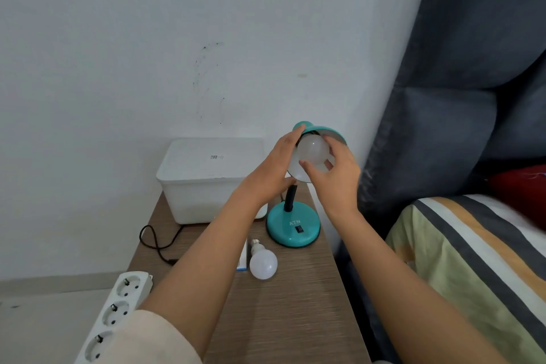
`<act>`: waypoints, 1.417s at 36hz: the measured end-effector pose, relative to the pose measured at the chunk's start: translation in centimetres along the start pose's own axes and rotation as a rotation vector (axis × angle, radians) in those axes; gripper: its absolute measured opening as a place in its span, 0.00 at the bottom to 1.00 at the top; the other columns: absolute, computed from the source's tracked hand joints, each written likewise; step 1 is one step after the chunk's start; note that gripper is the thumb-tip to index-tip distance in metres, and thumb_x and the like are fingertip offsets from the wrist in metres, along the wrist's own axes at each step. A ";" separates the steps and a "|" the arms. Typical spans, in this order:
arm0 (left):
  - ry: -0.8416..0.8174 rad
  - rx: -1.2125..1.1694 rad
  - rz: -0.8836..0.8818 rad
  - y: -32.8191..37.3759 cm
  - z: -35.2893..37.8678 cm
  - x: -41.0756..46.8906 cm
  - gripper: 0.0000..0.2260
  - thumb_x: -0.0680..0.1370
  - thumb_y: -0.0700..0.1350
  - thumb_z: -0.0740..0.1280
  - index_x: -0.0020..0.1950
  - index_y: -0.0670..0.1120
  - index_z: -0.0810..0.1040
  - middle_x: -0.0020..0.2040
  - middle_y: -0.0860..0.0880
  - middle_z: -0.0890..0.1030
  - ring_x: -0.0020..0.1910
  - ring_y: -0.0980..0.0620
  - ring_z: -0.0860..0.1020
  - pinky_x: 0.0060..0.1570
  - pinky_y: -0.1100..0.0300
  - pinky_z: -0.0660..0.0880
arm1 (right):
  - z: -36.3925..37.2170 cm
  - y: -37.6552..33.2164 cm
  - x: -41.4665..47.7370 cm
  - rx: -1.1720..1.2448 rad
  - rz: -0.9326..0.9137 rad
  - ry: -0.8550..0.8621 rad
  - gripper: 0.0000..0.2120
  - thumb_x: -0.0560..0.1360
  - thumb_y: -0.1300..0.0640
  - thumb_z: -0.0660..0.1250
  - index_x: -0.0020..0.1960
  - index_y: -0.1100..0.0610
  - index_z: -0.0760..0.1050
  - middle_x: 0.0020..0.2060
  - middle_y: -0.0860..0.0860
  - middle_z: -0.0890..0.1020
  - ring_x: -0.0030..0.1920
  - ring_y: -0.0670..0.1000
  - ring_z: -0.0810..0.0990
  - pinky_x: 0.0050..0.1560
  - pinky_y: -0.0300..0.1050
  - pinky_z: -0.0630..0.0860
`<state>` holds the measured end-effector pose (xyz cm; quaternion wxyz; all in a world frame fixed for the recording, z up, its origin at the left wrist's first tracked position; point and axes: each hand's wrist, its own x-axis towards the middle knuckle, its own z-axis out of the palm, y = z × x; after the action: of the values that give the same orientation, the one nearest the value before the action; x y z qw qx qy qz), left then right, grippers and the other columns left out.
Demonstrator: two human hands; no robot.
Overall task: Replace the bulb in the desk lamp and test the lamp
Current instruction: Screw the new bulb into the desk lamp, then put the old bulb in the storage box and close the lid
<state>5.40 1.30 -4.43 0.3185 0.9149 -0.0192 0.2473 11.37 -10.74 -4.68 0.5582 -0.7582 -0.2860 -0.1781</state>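
Two bulbs visible. Right hand (334,177) fingers (307,167) wrapped round fitted bulb (311,154) inside teal lamp shade (331,131). Left hand (273,170) cups shade's left side, fingers curved against its rim. Spare bulb (263,263) lies on desk (295,304), just left-front of lamp base (292,226). White box (204,183) behind-left of base. Power strip (118,307) far left of base.

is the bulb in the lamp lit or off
Off: the bulb in the shade looks dull white, no glow, right hand fingers on it.
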 end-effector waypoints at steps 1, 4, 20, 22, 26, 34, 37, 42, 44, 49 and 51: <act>0.002 0.010 -0.003 0.1 0.0 -0.1 0.40 0.73 0.36 0.69 0.76 0.50 0.48 0.72 0.47 0.62 0.68 0.59 0.61 0.62 0.77 0.59 | -0.1 -0.1 0.0 -0.019 -0.003 -0.019 0.25 0.69 0.59 0.73 0.64 0.56 0.72 0.61 0.52 0.77 0.59 0.46 0.74 0.61 0.44 0.74; -0.004 0.038 -0.024 0.9 -0.2 -0.3 0.40 0.73 0.34 0.68 0.76 0.48 0.47 0.73 0.46 0.60 0.71 0.53 0.60 0.65 0.70 0.57 | -0.6 -0.7 0.1 -0.070 0.004 -0.079 0.24 0.71 0.59 0.69 0.67 0.58 0.70 0.63 0.53 0.77 0.62 0.51 0.75 0.64 0.48 0.73; -0.184 0.402 -0.265 0.2 -4.6 -5.1 0.27 0.79 0.53 0.60 0.75 0.44 0.58 0.75 0.46 0.62 0.73 0.50 0.60 0.69 0.55 0.60 | -2.3 -4.4 -4.5 -0.336 -0.056 -0.364 0.17 0.77 0.57 0.61 0.65 0.59 0.72 0.61 0.55 0.78 0.63 0.54 0.74 0.62 0.44 0.70; -0.195 0.441 -0.319 -0.7 -5.4 -6.2 0.26 0.79 0.55 0.58 0.72 0.43 0.63 0.72 0.45 0.66 0.71 0.49 0.63 0.66 0.54 0.63 | -1.4 -4.4 -5.2 -0.355 -0.033 -0.417 0.13 0.76 0.57 0.60 0.57 0.61 0.76 0.54 0.57 0.81 0.57 0.57 0.77 0.56 0.50 0.74; -0.178 0.498 -0.444 -3.2 -7.0 -8.2 0.25 0.80 0.58 0.55 0.66 0.39 0.69 0.67 0.42 0.71 0.66 0.46 0.68 0.62 0.52 0.66 | 1.7 -3.2 -5.7 -0.451 -0.018 -0.561 0.13 0.77 0.53 0.57 0.44 0.61 0.75 0.45 0.58 0.81 0.47 0.58 0.77 0.45 0.51 0.74; 0.048 0.325 -0.786 -10.1 -10.3 -10.9 0.34 0.76 0.65 0.51 0.66 0.37 0.65 0.66 0.37 0.69 0.66 0.41 0.67 0.64 0.49 0.65 | 7.7 -0.8 -3.2 -0.420 0.125 -0.621 0.18 0.79 0.50 0.54 0.53 0.64 0.70 0.55 0.63 0.78 0.58 0.61 0.75 0.49 0.48 0.67; 0.127 0.177 -0.868 -13.1 -10.9 -10.9 0.38 0.75 0.67 0.53 0.68 0.35 0.63 0.67 0.36 0.68 0.66 0.39 0.68 0.66 0.45 0.66 | 10.1 0.4 -1.5 -0.295 0.275 -0.586 0.21 0.80 0.47 0.53 0.54 0.66 0.69 0.49 0.63 0.78 0.54 0.61 0.75 0.48 0.47 0.66; 0.254 -0.145 -0.818 -16.4 -10.7 -10.5 0.27 0.72 0.61 0.67 0.64 0.46 0.68 0.60 0.50 0.75 0.58 0.50 0.75 0.56 0.55 0.73 | 13.1 2.1 1.0 -0.140 0.460 -0.526 0.19 0.77 0.50 0.57 0.61 0.63 0.68 0.56 0.58 0.77 0.59 0.60 0.74 0.59 0.51 0.71; 0.295 -0.279 -0.786 -17.4 -10.5 -10.4 0.34 0.66 0.64 0.71 0.66 0.50 0.68 0.60 0.54 0.77 0.58 0.53 0.76 0.57 0.55 0.75 | 14.1 2.5 1.6 -0.072 0.521 -0.491 0.25 0.75 0.50 0.60 0.68 0.60 0.66 0.65 0.58 0.74 0.63 0.60 0.72 0.64 0.54 0.70; 0.459 -0.391 -0.724 -19.3 -9.1 -10.2 0.40 0.55 0.63 0.75 0.64 0.53 0.67 0.57 0.58 0.76 0.57 0.59 0.76 0.55 0.58 0.75 | 15.4 3.1 0.9 0.108 0.528 -0.347 0.28 0.76 0.52 0.62 0.73 0.56 0.61 0.70 0.54 0.69 0.69 0.56 0.69 0.68 0.50 0.67; 0.500 -0.382 -0.695 -19.3 -8.7 -10.2 0.40 0.54 0.62 0.75 0.63 0.55 0.67 0.54 0.62 0.75 0.55 0.63 0.74 0.52 0.62 0.74 | 15.5 3.4 0.5 0.164 0.507 -0.307 0.28 0.77 0.53 0.62 0.74 0.56 0.59 0.72 0.53 0.67 0.71 0.55 0.66 0.70 0.48 0.64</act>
<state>-3.65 20.57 -14.35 0.5399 0.7044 0.3204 0.3311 13.14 3.40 -11.78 0.5942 -0.7761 -0.1820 0.1074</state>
